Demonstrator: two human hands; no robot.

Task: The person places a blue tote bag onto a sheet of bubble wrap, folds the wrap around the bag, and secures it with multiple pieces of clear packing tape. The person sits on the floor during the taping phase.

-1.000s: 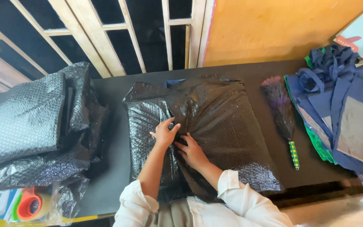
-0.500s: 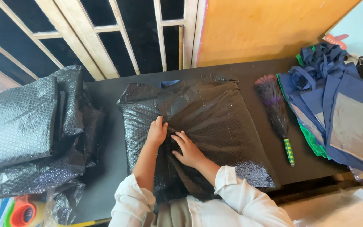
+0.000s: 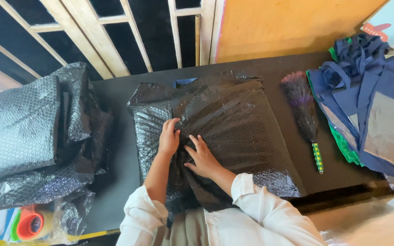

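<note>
Now we press both hands onto the black bubble-wrapped parcel [image 3: 224, 132] lying mid-table [image 3: 115, 95]. Our left hand [image 3: 168, 139] lies flat with fingers together on the wrap; our right hand [image 3: 201, 157] rests just beside it, fingers spread across the plastic. Neither hand grips anything. A feather duster [image 3: 304, 111] lies near the parcel's right edge.

A feather duster [image 3: 303, 105] lies beside stacked blue bags [image 3: 375, 109].

Whatever the black bubble-wrap bundle [image 3: 220, 132] holds stays hidden, save a blue scrap at its far edge. The left-hand heap of bubble wrap [image 3: 28, 136] and the navy bags [image 3: 375, 109] (far right) run off the frame. The near-left tape dispenser [image 3: 33, 224] is partly cut off.
</note>
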